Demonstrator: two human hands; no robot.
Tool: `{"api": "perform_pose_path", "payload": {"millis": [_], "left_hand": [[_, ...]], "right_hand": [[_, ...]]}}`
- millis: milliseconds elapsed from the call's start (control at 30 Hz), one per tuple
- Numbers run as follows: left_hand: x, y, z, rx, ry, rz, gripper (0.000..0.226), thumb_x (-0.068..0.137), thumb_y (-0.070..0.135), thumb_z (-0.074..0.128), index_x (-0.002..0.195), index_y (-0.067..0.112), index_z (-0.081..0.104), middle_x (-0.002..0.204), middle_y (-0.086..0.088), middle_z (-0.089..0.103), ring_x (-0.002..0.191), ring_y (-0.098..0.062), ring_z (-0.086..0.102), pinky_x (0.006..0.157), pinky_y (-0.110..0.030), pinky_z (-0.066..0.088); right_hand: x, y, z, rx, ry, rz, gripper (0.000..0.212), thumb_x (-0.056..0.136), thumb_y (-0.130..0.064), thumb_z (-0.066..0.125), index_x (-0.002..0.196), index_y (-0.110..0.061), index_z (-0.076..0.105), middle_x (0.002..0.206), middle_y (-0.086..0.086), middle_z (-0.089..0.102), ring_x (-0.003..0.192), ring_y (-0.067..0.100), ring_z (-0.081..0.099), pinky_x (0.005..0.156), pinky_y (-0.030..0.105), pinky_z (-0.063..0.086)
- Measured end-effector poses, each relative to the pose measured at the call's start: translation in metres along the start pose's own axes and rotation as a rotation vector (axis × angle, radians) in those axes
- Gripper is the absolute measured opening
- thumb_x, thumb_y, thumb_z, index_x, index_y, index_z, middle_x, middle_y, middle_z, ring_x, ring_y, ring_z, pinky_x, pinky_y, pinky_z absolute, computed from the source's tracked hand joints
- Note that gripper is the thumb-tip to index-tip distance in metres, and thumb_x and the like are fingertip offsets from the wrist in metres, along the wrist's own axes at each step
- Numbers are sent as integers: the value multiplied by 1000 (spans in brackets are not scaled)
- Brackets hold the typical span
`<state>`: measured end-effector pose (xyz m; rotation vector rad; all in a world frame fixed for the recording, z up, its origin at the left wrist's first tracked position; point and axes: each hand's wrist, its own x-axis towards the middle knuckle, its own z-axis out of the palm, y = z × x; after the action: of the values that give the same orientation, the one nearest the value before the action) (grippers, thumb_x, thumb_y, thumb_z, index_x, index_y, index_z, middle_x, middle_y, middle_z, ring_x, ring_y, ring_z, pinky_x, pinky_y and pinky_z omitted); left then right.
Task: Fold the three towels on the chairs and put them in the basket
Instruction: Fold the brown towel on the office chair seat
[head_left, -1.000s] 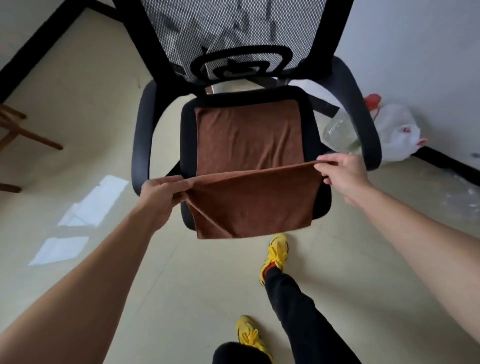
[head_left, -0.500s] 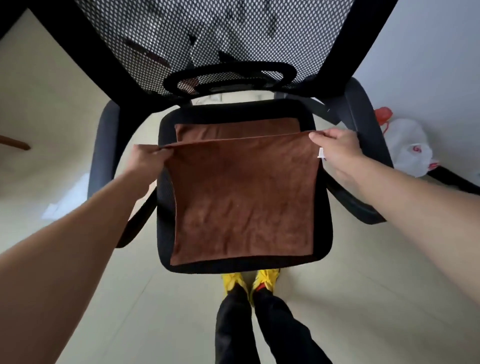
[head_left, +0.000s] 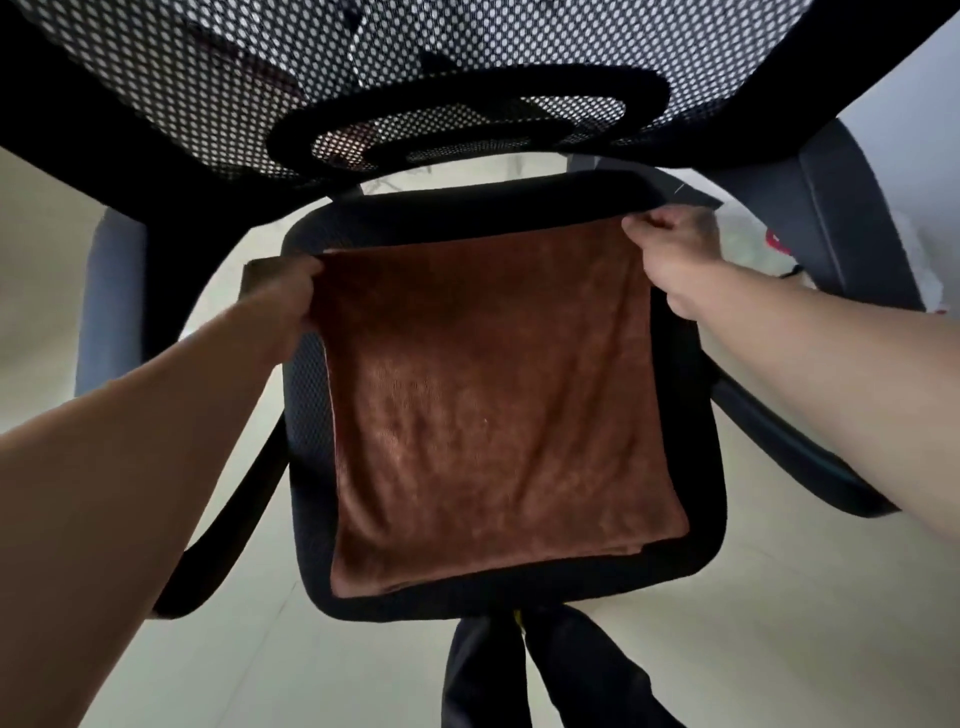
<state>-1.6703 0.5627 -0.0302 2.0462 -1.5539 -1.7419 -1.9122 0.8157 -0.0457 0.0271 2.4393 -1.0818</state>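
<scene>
Pinching the brown towel (head_left: 493, 415) at its two far corners, the left hand (head_left: 291, 291) and right hand (head_left: 670, 244) hold the doubled edge at the back of the office chair seat (head_left: 696, 519). It lies flat on the seat, nearly square, its fold toward the person. Both hands sit equally near, one per side, so the next fold likely runs sideways, one hand carrying its edge across to the other.
</scene>
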Motion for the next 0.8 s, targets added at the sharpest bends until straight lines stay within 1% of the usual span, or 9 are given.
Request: {"api": "perform_pose_path", "payload": {"millis": [100,200,267,367,467,500,567,667,800], "left_hand": [[17,-3,-2,84,41,6,22,75,23,69,92,9,70,81,-9,66,58,-17,59,45,-22,46],[23,-5,3,61,35,3,11,81,24,64,78,14,59,75,-6,60,56,-14,55,45,-23,44],[27,-7,6,70,13,-19,14,85,24,62,94,14,59,78,-2,60,59,-12,56,41,-19,44],[18,-3,9,108,4,-50,28,87,28,60,111,14,58,92,-2,63,70,-11,60,47,-23,43],[-17,-6,11,490,313,198,34,78,29,67,106,9,63,101,-9,66,91,-25,64,65,-28,46],[-33,-13,14,585,350,317,32,81,31,64,106,12,63,98,-8,65,90,-25,61,71,-30,45],[-65,-38,24,674,237,483,28,84,34,53,107,20,62,89,-4,65,80,-24,59,68,-31,47],[-101,-89,32,831,14,461,37,84,35,54,120,26,57,99,-6,67,85,-30,63,67,-32,50],[-121,-140,3,751,104,292,28,83,22,58,112,20,56,100,-8,65,93,-33,61,68,-34,44]], "right_hand": [[10,4,5,-100,53,-29,17,82,-38,71,87,-21,73,85,-2,68,80,13,63,70,25,50],[16,4,6,-289,77,-92,24,81,-41,71,90,-19,73,93,1,70,87,15,62,71,23,41],[18,0,6,-424,69,-110,30,80,-45,70,95,-20,71,103,3,71,99,22,64,76,25,42],[16,-7,-4,-557,53,-97,40,79,-50,67,106,-21,66,114,4,68,109,28,62,85,34,46],[-16,-9,-15,-575,111,-185,32,82,-40,65,111,-26,60,113,3,64,108,29,60,84,38,47],[-32,-5,-13,-553,107,-266,27,83,-35,64,108,-26,62,109,2,64,104,27,60,82,37,48],[-70,10,-6,-468,-33,-387,17,83,-28,66,100,-24,66,94,-3,67,91,23,63,75,33,48],[-113,53,-3,-338,-313,-233,17,82,-26,72,98,-21,70,79,-8,64,77,15,64,75,31,51],[-126,105,-35,-255,-105,33,10,81,-24,73,89,-26,67,86,-2,68,84,22,69,82,36,53]]}}
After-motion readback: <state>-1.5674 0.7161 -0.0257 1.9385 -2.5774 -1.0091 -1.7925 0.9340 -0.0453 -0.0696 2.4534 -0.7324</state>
